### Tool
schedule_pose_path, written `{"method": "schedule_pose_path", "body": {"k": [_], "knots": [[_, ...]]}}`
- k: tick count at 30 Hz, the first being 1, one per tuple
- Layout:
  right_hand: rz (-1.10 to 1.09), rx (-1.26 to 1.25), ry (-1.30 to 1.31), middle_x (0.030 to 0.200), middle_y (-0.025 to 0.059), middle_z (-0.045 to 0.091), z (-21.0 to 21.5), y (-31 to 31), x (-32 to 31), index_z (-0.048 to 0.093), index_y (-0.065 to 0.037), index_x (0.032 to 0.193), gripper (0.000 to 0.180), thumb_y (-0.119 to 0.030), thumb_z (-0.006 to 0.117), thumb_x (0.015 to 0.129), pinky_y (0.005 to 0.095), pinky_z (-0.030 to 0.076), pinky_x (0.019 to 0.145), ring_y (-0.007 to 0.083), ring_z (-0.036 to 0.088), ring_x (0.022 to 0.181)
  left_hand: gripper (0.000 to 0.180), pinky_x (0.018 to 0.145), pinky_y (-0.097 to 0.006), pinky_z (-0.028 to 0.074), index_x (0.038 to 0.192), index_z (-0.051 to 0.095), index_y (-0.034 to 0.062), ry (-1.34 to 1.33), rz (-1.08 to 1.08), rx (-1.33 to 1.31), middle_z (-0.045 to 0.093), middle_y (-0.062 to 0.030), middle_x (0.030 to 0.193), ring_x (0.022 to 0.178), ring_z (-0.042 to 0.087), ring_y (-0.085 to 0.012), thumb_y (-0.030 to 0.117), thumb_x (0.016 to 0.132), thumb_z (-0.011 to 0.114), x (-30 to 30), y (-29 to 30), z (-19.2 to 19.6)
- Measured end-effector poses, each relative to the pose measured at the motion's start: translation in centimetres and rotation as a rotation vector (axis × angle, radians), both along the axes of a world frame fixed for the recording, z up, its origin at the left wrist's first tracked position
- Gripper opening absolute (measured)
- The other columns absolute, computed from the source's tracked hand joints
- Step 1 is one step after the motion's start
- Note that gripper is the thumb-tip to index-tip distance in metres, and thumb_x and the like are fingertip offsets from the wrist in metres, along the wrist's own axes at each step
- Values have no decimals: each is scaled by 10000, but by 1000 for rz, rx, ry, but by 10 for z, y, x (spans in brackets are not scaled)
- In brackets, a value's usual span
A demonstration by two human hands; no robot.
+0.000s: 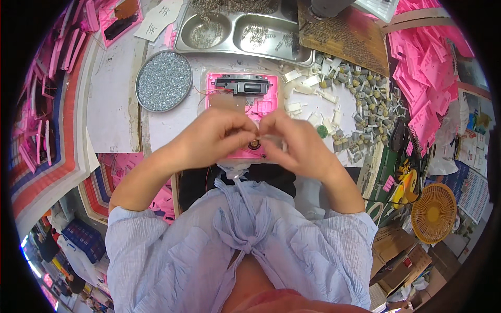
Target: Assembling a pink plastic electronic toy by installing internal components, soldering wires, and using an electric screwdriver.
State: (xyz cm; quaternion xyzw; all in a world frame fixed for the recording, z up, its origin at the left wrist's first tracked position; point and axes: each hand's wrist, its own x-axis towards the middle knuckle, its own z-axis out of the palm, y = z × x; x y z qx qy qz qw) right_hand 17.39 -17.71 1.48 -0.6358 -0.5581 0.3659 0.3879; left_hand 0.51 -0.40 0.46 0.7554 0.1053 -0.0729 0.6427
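A shallow pink plastic housing lies on the white worktop straight in front of the person, its open side up and its long axis running from the person's body outward, with the near end close to the waist. Across its far end sits a black module, its own long axis set crosswise, left to right; it looks hard and moulded, with a smooth rectangular window. Below that lies a flat, matt brown piece, and thin wires trail out past the left edge. Near the close end is a small round dark part with a coppery ring. The left hand and the right hand meet over this end, fingers curled and fingertips brought together in a pinch; whether anything fine is held between them cannot be told, as the fingers and some blur hide it. The hands also cover much of the housing's near half. To the left stands a round metal dish full of shiny silver screws. Beyond the housing, a polished steel tray holds coiled springs. On the right lie slim white plastic pieces, a green disc and many blocky grey components, with glossy pink parts heaped farther out.
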Motion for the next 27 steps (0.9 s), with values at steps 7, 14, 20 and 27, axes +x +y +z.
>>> {"method": "schedule_pose_path", "body": {"k": [7,14,20,27], "knots": [[32,103,84,941,100,696,-8,-37,-6,643,-69,1109,350,-106,815,807,387,547,716,309,676,804,157,531,-243,427,1013,629,15,345,-10,-577,596,-5,741,594,532,-71,139,1075,554,-9,-21,-3],[-110,184,196,1094,141,714,-30,-75,6,688,1,1064,276,12,804,814,357,569,789,257,714,891,295,520,-203,435,1118,681,44,418,-55,-580,649,-2,759,590,560,-40,294,1107,524,16,-17,19],[-326,304,960,1113,193,702,-53,-92,2,609,77,1201,324,72,720,896,379,611,840,257,718,980,188,625,-454,550,1002,735,70,-92,45,868,691,-147,714,681,696,-353,239,928,696,53,-21,-35],[-404,305,935,1122,202,709,-54,-104,12,609,82,1216,305,61,686,922,375,617,846,258,723,990,152,610,-451,541,948,706,71,-135,55,709,701,-121,731,663,694,-332,213,900,726,46,-19,-34]]}}
